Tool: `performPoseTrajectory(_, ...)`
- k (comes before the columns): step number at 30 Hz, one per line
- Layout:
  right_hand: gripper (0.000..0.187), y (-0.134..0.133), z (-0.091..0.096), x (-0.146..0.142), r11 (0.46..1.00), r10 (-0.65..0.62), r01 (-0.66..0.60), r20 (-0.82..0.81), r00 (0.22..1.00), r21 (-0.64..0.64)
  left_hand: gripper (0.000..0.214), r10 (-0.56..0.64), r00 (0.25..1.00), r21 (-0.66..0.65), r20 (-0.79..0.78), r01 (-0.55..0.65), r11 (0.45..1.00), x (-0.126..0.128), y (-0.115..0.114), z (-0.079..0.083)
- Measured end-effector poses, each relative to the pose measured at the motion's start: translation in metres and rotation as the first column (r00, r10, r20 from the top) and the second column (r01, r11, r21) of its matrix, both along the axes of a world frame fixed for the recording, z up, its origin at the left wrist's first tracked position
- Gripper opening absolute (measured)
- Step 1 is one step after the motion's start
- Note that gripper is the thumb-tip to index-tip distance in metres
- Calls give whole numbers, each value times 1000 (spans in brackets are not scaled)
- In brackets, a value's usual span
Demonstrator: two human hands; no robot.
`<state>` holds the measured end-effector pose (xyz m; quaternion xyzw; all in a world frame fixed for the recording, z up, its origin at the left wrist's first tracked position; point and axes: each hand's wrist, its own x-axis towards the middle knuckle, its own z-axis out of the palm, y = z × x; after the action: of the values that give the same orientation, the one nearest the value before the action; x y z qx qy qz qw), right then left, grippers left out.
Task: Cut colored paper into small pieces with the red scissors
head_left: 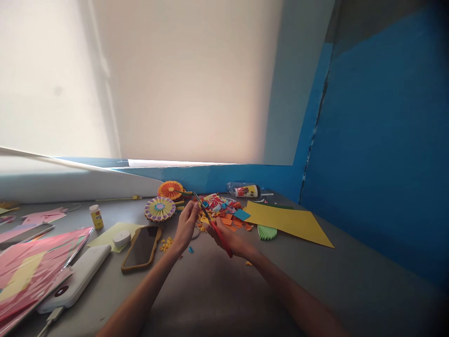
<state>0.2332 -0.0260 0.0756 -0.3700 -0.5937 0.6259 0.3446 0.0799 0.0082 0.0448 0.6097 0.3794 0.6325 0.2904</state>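
My right hand (232, 239) is closed round the red handles of a pair of scissors (221, 238), whose metal blades point up and to the left. Close beside the blades, my left hand (188, 222) has its fingers pinched together; what they hold, if anything, is too small to make out. Just beyond both hands lies a heap of cut paper scraps (228, 220) in orange, red, blue and white. Small yellow paper bits (167, 244) are scattered on the table left of my left wrist. A green pleated paper fan (267, 232) lies right of my right hand.
Two pleated paper rosettes, one orange (170, 189) and one purple-edged (159, 209), stand behind on the left. Yellow sheet (291, 222) and glue bottle (247, 191) lie right. Leftward are a phone (142, 248), power bank (79, 276), small yellow bottle (96, 217) and packaged coloured paper (38, 267).
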Motion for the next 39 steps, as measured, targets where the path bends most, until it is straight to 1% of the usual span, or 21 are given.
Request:
performPoseTrajectory(4,40,1,1,-3,999,-7,7,14,1000,-42,33,7,1000,12,11,-7,1000,-1,-1,3)
performPoseTrajectory(7,44,5,-3,-6,998,4,-3,9,1000,-64,35,7,1000,14,25,-8,1000,-1,-1,4)
performPoseTrajectory(10,49,11,-12,-6,998,22,-20,18,1000,-67,36,80,997,35,-2,-80,996,-2,0,4)
performPoseTrajectory(13,48,18,-24,-3,999,30,-29,62,998,-17,36,148,988,66,-42,-146,987,-2,0,3)
performPoseTrajectory(16,46,23,-32,0,999,30,-33,85,996,39,36,180,982,89,-56,-175,980,-2,-1,4)
performPoseTrajectory(20,46,27,-37,1,997,72,-74,74,995,29,36,201,978,95,-52,-196,976,-3,-2,5)
performPoseTrajectory(24,43,34,-42,3,992,67,-73,64,996,102,35,207,976,107,-71,-199,974,-7,0,5)
performPoseTrajectory(27,39,38,-43,6,983,108,-120,93,990,136,35,223,969,128,-103,-209,969,-11,2,5)
performPoseTrajectory(29,37,39,-43,8,971,138,-160,132,982,180,35,231,963,140,-137,-212,967,-14,3,7)
performPoseTrajectory(32,39,39,-41,9,958,163,-196,167,972,209,35,243,952,159,-187,-214,964,-18,4,8)
performPoseTrajectory(35,41,38,-41,11,960,169,-201,170,971,197,37,251,949,148,-194,-224,963,-21,7,7)
performPoseTrajectory(39,41,35,-39,11,967,141,-173,174,975,189,38,209,954,115,-213,-188,975,-25,12,9)
